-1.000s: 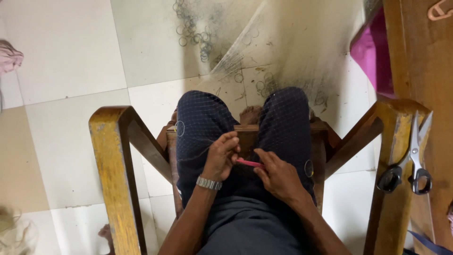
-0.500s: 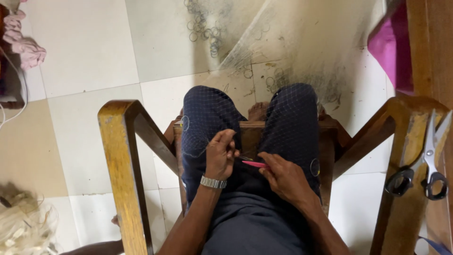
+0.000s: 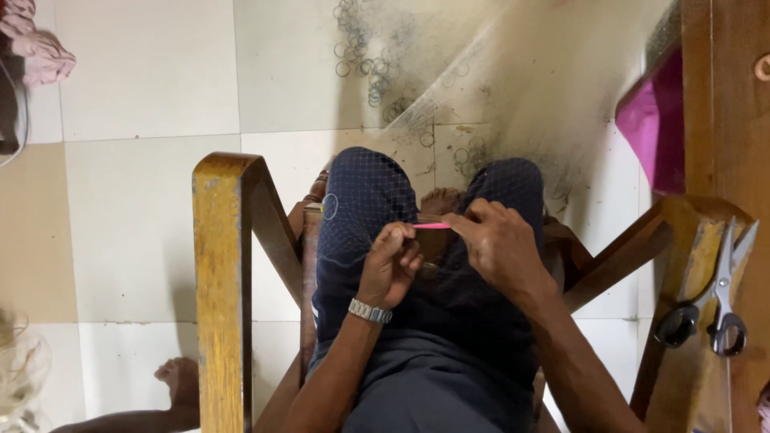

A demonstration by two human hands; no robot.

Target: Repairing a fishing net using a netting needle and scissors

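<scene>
The pink needle (image 3: pixel 431 226) is a thin stick lying flat between my two hands, over my lap, in the middle of the view from my head.

My right hand (image 3: pixel 499 244) has its grip closed on the right end of the pink needle, pinching it with the fingertips. My left hand (image 3: pixel 391 265) is just beside the left end. Its fingers are curled in tight, pinching something very small. I think it is a bit of the net (image 3: pixel 513 96), but it is too fine to be sure. A silver watch (image 3: pixel 370 311) sits on my left wrist.

The net is thin and see-through. It lies over my dark blue knees (image 3: pixel 361 200) and runs away to the far right across the tiled floor (image 3: pixel 152 88). Small rings (image 3: pixel 365 56) lie along its far edge.

I sit in a wooden chair (image 3: pixel 220 273), with one arm of it on each side of me. Scissors (image 3: pixel 710 301) with dark handles rest on the right arm of the chair, well apart from my hands. Something bright pink (image 3: pixel 650 128) is at the far right. Another person's bare foot (image 3: pixel 180 381) is on the floor at the near left.
</scene>
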